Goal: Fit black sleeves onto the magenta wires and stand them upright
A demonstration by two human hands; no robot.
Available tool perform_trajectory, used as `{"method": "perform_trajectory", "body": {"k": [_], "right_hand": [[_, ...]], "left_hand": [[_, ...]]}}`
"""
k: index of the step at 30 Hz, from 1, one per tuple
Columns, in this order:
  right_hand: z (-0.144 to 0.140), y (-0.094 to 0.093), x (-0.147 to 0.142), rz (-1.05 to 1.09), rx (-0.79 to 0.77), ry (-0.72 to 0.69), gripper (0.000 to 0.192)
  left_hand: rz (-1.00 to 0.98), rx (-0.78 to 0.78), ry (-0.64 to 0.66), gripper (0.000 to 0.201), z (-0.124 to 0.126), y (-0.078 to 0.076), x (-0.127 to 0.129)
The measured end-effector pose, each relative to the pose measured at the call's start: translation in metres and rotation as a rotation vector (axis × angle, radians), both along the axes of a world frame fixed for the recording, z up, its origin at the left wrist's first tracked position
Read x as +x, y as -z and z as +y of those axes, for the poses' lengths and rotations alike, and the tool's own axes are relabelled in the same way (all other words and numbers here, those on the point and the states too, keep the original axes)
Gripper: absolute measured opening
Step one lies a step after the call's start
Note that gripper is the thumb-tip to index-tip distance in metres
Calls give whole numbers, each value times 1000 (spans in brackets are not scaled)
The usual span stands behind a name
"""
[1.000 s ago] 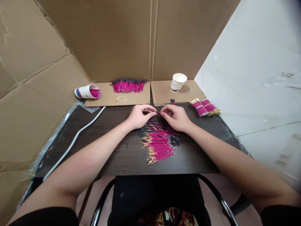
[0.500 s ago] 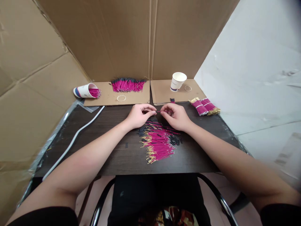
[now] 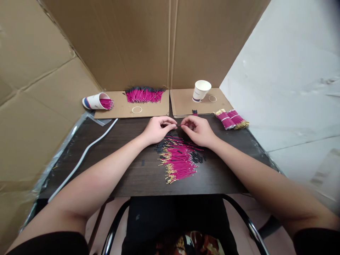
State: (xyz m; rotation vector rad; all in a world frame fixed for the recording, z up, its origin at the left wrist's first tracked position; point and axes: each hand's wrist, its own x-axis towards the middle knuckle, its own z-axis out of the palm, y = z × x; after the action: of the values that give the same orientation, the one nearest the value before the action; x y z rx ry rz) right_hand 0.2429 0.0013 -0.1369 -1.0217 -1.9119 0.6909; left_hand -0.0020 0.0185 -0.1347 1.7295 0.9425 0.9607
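My left hand [image 3: 161, 129] and my right hand [image 3: 197, 130] meet fingertip to fingertip above the table, a small gap between them. A thin magenta wire [image 3: 179, 125] spans that gap, pinched in the right thumb and fingers. At the left fingertips, closed in a pinch, a small dark piece shows, seemingly a black sleeve; the fingers mostly cover it. Just below the hands lies a spread of magenta wires [image 3: 182, 169] with gold ends to the left and silvery ends to the right. Short black sleeves [image 3: 196, 157] are scattered on and beside them.
Cardboard sheets [image 3: 117, 112] at the back carry a row of black-tipped magenta wires [image 3: 145, 95], rubber bands [image 3: 137, 110] and an upright paper cup [image 3: 201, 92]. Another cup [image 3: 91, 102] lies tipped, holding wires. Banded wire bundles [image 3: 230, 119] sit right; a white cable [image 3: 82, 157] runs left.
Both hands keep their pinch in nearly the same place. The whole view has shifted very slightly; no object on the table has visibly moved.
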Motion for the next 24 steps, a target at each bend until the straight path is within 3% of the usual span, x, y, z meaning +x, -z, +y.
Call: {"method": "perform_trajectory", "body": {"k": [7,14,24], "right_hand": [[0,-2,0,-13,6,-7,10],[1,-4,2,-32,120,-1,4],[0,-4,2,-31,122,-2,5]], "left_hand": [[9,8,-10,23,-1,-1,1],[96,68,-80,23,0,-3,1],[186,108,-98,19,0,-4,-1]]}}
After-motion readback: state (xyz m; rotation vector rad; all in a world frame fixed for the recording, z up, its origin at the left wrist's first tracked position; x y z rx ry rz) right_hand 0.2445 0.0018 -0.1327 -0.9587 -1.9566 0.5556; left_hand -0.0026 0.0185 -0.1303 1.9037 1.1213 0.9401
